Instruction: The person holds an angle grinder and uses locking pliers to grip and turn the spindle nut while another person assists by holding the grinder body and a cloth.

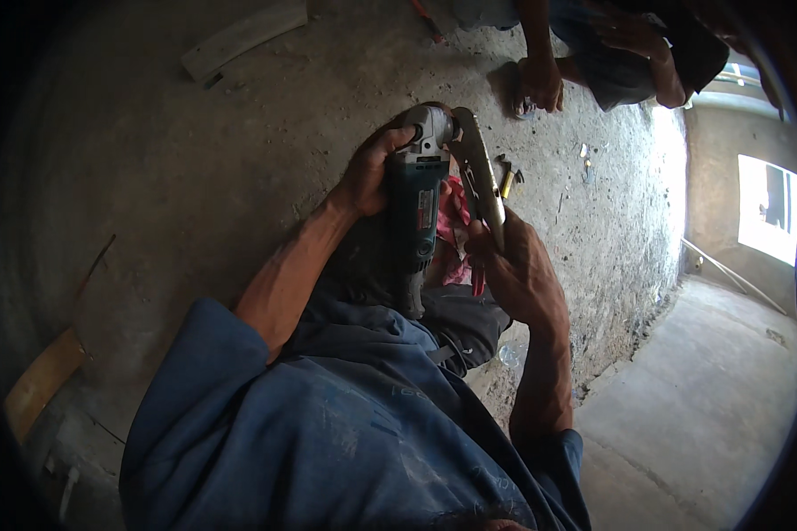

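An angle grinder (419,199) with a dark teal body and a silver gear head stands upright over my lap. My left hand (369,181) is wrapped around the gear head end from the left, thumb lying on the metal. In my right hand (521,270) is a pair of metal locking pliers (480,168), gripped by the handles. The pliers' jaw end meets the spindle side of the grinder head; the exact bite is too small to make out. Behind the grinder lies a crumpled red cloth (452,226), partly hidden by the tool and my right hand.
A small yellow-handled tool (506,183) lies on the rough concrete floor past the pliers. Another person's hand (540,84) reaches down at the top. A pale curved plank (243,40) lies far left, a wooden board (42,380) near left. Thin poles (735,279) lean at the right.
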### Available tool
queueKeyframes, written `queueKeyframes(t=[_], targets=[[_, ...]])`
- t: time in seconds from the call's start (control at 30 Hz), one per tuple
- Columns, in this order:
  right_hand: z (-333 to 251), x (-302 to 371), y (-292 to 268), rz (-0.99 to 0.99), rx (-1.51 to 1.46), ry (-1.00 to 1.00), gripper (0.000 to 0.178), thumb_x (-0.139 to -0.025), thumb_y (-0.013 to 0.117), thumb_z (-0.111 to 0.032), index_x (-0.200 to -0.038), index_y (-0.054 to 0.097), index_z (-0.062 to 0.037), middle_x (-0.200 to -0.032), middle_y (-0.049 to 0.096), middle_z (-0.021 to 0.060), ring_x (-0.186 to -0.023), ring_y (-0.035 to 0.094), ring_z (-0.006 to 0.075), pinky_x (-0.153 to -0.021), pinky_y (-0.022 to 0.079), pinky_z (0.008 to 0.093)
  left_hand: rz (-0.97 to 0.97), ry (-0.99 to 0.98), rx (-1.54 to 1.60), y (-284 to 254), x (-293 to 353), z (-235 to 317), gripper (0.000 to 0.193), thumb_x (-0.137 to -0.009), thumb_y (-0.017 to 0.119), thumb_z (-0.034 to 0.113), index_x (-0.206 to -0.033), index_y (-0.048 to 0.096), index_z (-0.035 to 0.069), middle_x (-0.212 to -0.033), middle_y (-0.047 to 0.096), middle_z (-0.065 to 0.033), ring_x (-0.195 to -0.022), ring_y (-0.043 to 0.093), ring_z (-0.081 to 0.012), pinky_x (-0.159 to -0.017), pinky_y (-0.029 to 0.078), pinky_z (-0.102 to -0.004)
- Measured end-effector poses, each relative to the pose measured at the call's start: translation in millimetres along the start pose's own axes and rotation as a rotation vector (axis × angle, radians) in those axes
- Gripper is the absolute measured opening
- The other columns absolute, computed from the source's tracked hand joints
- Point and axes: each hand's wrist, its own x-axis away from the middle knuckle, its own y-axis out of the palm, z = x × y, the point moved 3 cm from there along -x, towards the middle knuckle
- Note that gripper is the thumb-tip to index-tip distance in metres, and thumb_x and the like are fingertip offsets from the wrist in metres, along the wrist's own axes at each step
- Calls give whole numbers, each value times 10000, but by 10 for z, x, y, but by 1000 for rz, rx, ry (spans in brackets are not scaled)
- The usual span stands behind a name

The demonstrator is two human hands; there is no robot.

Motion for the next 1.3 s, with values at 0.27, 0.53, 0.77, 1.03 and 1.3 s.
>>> queueKeyframes(t=[0.27, 0.53, 0.77, 1.03, 1.3], targets=[[-126, 9, -10, 31, 95, -6, 375, -1006, 561, -340, -1093, 596, 23, -830, 653, 261, -812, 671, 439, -721, 475, 520, -30, -50, 67, -166, -36, -92, 702, -949, 459, 608, -1267, 566, -8, -985, 702, -164, -826, 716, -322, -737, 600, -431], [71, 93, 413, 193, 62, -63, 524, -979, 567, -230, -1414, 424, 25, -1032, 664, 306, -979, 643, 466, -853, 478, 518, -105, -101, 153, -173, 13, -79, 772, -927, 440, 665, -1288, 552, -9, -1040, 698, -186, -864, 698, -352, -819, 560, -500], [231, 109, 350, 167, -49, -90, 541, -957, 611, -193, -1442, 443, -20, -1065, 659, 298, -1006, 633, 470, -880, 478, 509, -152, -66, 174, -122, 21, -80, 733, -977, 400, 632, -1309, 528, -8, -1067, 696, -198, -886, 693, -343, -840, 539, -509], [490, -8, 611, 222, -186, -151, 522, -960, 608, -170, -1438, 458, -25, -1201, 616, 297, -1107, 603, 470, -952, 472, 501, -174, -36, 177, -151, 31, -70, 724, -969, 438, 607, -1341, 521, -8, -1110, 682, -195, -913, 693, -336, -870, 529, -505], [247, 114, 404, 152, -136, -100, 490, -983, 588, -228, -1380, 463, 32, -1101, 631, 304, -1060, 611, 451, -930, 462, 506, -140, -50, 77, -220, 40, -87, 756, -928, 483, 612, -1316, 532, -35, -1125, 665, -210, -935, 686, -346, -886, 522, -504]])
